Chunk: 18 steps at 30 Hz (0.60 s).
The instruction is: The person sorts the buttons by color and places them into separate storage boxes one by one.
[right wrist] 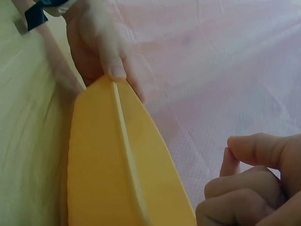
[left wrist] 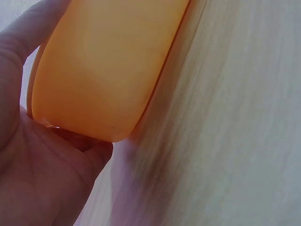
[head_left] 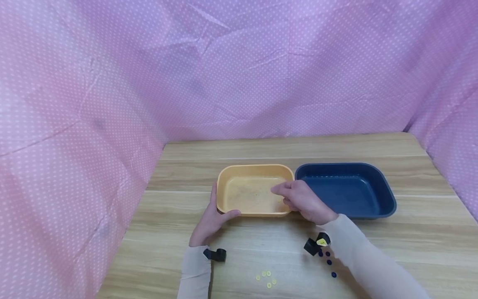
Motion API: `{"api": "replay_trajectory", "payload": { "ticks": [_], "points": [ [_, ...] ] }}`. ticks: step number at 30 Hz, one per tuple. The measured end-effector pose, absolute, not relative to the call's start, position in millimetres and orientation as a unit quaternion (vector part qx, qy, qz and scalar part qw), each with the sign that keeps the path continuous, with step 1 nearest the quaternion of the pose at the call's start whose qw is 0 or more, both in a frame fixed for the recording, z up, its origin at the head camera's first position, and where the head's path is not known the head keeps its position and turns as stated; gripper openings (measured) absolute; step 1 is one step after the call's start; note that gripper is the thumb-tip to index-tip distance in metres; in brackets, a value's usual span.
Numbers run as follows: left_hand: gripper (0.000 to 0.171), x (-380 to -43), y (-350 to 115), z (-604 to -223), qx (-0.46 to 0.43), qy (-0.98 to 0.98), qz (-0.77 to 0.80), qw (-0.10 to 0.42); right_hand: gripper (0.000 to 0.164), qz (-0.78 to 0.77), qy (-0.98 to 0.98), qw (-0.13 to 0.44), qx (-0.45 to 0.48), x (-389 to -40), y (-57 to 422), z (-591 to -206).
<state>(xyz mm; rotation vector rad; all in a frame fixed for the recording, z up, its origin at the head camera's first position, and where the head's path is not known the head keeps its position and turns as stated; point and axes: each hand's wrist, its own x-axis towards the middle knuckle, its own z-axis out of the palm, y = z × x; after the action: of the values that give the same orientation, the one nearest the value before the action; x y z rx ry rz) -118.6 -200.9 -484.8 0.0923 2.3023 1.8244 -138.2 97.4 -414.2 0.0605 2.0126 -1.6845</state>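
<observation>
A yellow plastic basin (head_left: pixel 255 214) stands on the table. My left hand (head_left: pixel 210 220) grips its near left corner, thumb over the front rim and fingers along the left side. The left wrist view shows the basin's outer wall (left wrist: pixel 108 66) against that hand. Above the basin's right part is my right hand (head_left: pixel 303 200), fingers curled, thumb and forefinger tips together. In the right wrist view, nothing shows between those fingertips (right wrist: pixel 240 143). A small yellow button-like disc (head_left: pixel 279 200) appears inside the basin, just below the right hand.
A dark blue basin (head_left: pixel 388 199) stands right beside the yellow one. Several small yellow discs (head_left: pixel 269 285) lie on the near tabletop (head_left: pixel 239 257). Several dark blue discs (head_left: pixel 329 262) lie near the right forearm. Pink dotted cloth (head_left: pixel 239 74) hangs behind the table and along its sides.
</observation>
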Motion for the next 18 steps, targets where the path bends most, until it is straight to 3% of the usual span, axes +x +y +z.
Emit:
{"api": "replay_trajectory", "payload": {
  "ticks": [18],
  "points": [
    [0.124, -117, -203, -491, 0.034, 0.794, 0.602, 0.083, 0.021, -0.557, 0.765, 0.29, -0.145, -80, 68, -426]
  ]
}}
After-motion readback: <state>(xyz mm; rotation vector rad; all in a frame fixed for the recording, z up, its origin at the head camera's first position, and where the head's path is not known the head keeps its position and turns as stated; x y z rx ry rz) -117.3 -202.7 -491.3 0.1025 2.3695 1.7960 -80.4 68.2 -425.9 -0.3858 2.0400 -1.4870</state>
